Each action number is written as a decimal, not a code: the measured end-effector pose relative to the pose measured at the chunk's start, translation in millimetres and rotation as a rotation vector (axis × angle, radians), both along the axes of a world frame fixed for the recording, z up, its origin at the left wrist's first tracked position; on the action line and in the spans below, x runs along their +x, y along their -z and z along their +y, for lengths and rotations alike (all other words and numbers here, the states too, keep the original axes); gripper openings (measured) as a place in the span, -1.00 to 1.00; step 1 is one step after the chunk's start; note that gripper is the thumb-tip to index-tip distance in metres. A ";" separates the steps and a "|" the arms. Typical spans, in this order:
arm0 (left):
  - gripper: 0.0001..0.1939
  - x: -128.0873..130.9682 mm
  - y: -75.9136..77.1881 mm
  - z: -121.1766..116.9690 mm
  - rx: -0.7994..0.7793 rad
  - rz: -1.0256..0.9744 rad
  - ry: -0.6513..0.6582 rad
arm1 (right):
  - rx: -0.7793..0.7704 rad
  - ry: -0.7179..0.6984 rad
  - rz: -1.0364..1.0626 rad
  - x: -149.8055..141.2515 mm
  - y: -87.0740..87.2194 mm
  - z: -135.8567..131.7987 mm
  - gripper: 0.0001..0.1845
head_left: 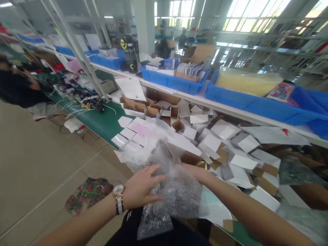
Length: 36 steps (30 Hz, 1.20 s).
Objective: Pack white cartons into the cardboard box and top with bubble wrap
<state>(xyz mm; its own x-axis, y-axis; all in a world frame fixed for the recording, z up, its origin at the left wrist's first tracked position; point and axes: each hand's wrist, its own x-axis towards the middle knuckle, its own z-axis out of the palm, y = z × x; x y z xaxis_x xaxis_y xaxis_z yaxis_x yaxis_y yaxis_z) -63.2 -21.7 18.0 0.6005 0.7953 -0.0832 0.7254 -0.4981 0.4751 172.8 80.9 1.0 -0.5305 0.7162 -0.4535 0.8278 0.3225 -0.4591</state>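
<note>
A crumpled clear plastic bag [174, 194] with dark small parts inside hangs at the near edge of the green workbench [102, 123]. My left hand [143, 188], with a ring and a wristwatch, presses against the bag's left side with fingers curled onto it. My right hand [196, 172] reaches in from the right and is mostly buried under the plastic; its fingers are hidden. Behind the bag lies a heap of small white and brown cardboard boxes [205, 143].
Blue bins [176, 82] with cards and papers line a white shelf above the bench; another blue bin [256, 102] holds a yellowish bag. Cables and small parts [84, 102] lie further left. A person in dark clothing [17, 85] sits at far left. A patterned seat cushion [88, 194] is below.
</note>
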 end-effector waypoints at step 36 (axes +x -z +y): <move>-0.75 -53.0 29.6 84.8 0.324 -0.238 -0.166 | 0.092 0.332 -0.456 -17.5 -33.3 -48.0 -0.69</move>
